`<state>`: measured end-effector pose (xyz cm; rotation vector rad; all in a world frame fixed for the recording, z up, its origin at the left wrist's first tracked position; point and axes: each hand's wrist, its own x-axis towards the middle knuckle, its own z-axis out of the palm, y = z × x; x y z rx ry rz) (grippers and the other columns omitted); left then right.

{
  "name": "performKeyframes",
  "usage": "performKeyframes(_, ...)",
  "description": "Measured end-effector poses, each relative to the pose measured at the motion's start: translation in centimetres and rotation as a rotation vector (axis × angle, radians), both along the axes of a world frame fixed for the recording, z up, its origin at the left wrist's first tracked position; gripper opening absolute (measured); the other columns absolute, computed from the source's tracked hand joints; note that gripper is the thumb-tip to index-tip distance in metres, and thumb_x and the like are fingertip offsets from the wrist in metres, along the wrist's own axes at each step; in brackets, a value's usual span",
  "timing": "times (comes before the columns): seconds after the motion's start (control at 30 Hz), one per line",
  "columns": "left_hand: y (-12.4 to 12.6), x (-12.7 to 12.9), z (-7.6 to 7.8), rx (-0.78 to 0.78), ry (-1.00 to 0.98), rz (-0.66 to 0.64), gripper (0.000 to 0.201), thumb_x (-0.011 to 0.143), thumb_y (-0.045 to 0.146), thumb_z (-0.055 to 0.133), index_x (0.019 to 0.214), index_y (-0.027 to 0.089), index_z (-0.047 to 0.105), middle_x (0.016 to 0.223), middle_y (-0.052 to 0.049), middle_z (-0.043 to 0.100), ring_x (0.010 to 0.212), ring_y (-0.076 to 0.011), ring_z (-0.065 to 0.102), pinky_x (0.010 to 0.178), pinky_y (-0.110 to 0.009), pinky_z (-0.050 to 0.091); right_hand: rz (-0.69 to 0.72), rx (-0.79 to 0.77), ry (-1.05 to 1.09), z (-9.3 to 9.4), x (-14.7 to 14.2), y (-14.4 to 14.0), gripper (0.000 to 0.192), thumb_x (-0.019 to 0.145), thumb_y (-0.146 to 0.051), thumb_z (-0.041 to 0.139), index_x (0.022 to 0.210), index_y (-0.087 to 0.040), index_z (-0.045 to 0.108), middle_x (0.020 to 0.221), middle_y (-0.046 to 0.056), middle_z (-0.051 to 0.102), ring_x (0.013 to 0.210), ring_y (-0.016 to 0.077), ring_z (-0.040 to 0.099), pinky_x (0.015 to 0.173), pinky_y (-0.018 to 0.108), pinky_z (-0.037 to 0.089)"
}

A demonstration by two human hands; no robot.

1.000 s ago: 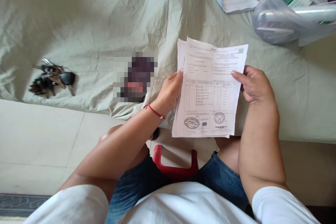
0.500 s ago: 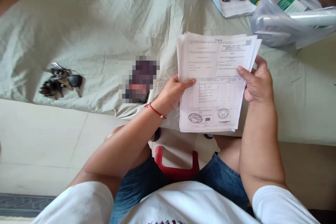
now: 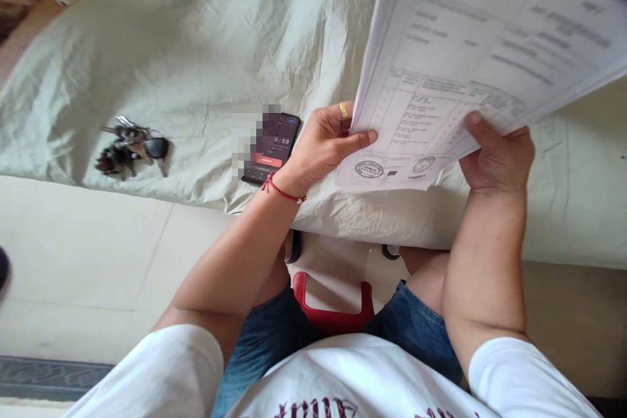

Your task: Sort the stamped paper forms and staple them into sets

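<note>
Raised closer now, papers (image 3: 470, 59) pinched between left hand (image 3: 326, 144) and right hand (image 3: 497, 157).

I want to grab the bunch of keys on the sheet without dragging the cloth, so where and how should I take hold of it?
Probably pinch the black fob at the right end of the keys, coming straight down. It looks like the bulkiest single piece, and the bunch lies flat on the sheet, apart from the phone.
</note>
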<state>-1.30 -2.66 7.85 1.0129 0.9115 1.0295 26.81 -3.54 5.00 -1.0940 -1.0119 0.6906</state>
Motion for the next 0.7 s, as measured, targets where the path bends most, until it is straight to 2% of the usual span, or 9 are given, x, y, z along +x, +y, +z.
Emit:
performKeyframes(0.1, -0.4, -0.4, 0.5, 0.043, 0.026, -0.001, 0.041, 0.083, 0.025, 0.100, 0.121, 0.026, 0.085, 0.122, -0.004, 0.085, 0.142, -0.0443, 0.074, 0.107, -0.055, 0.072, -0.071, 0.172, -0.053, 1.4, -0.2, -0.4, 0.052, 0.064, -0.066, 0.108, 0.099, -0.039, 0.080, 0.123, -0.001, 0.084, 0.143, 0.0354, 0.073, 0.128, 0.062, 0.059)
performKeyframes(0.17, -0.5, -1.0, 0.8, 0.073, 0.042, 0.001, 0.039, 0.081, 0.024, 0.103, 0.115, 0.024, 0.085, 0.121, -0.005, 0.084, 0.144, -0.0446, 0.072, 0.111, -0.054, 0.069, -0.042, 0.186, -0.093, 2.1, -0.2, -1.0, 0.053, 0.065, -0.069, 0.107, 0.103, -0.041, 0.080, 0.125, -0.001, 0.083, 0.143, 0.0353, 0.074, 0.131, 0.062, 0.056)
performKeyframes(0.27, -0.3, -2.1, 0.3, 0.194, 0.058, -0.011, 0.041, 0.079, 0.029, 0.106, 0.114, 0.023, 0.085, 0.120, -0.007, 0.084, 0.145, -0.0444, 0.071, 0.117, -0.053, 0.065, 0.082, 0.076, -0.151, 1.9, 0.0, -1.6, 0.054, 0.066, -0.068, 0.108, 0.106, -0.044, 0.080, 0.129, -0.001, 0.083, 0.149, 0.0356, 0.070, 0.134, 0.059, 0.054)
performKeyframes(0.4, 0.6, -3.0, -1.7, 0.393, 0.111, -0.128, 0.051, 0.076, 0.043, 0.108, 0.117, 0.022, 0.085, 0.116, -0.009, 0.085, 0.134, -0.0425, 0.076, 0.116, -0.056, 0.064, 0.161, 0.017, -0.125, 0.2, 0.4, -1.3, 0.061, 0.065, -0.063, 0.109, 0.114, -0.042, 0.080, 0.138, -0.001, 0.082, 0.151, 0.0339, 0.068, 0.133, 0.056, 0.055)
performKeyframes(0.47, 0.9, -3.1, -2.7, 0.459, 0.165, -0.183, 0.049, 0.080, 0.048, 0.105, 0.115, 0.021, 0.085, 0.113, -0.010, 0.085, 0.127, -0.0416, 0.078, 0.113, -0.058, 0.064, 0.204, 0.012, -0.103, -0.5, 0.5, -1.1, 0.061, 0.068, -0.059, 0.107, 0.119, -0.039, 0.080, 0.138, 0.000, 0.083, 0.148, 0.0327, 0.070, 0.132, 0.057, 0.056)
performKeyframes(0.57, 1.0, -3.2, -3.3, 0.486, 0.219, -0.228, 0.045, 0.081, 0.050, 0.104, 0.108, 0.019, 0.084, 0.112, -0.012, 0.085, 0.122, -0.0421, 0.079, 0.111, -0.060, 0.064, 0.299, -0.029, -0.098, -0.8, 0.8, -1.3, 0.064, 0.066, -0.056, 0.109, 0.121, -0.041, 0.082, 0.137, -0.002, 0.084, 0.147, 0.0322, 0.073, 0.127, 0.054, 0.061)
performKeyframes(0.7, 1.2, -3.5, -2.9, 0.466, 0.188, -0.219, 0.040, 0.085, 0.052, 0.100, 0.104, 0.021, 0.085, 0.108, -0.010, 0.084, 0.122, -0.0412, 0.079, 0.113, -0.059, 0.063, 0.331, -0.124, -0.100, -0.7, 1.0, -2.0, 0.067, 0.065, -0.051, 0.112, 0.125, -0.044, 0.084, 0.142, -0.003, 0.084, 0.149, 0.0319, 0.072, 0.127, 0.052, 0.062)
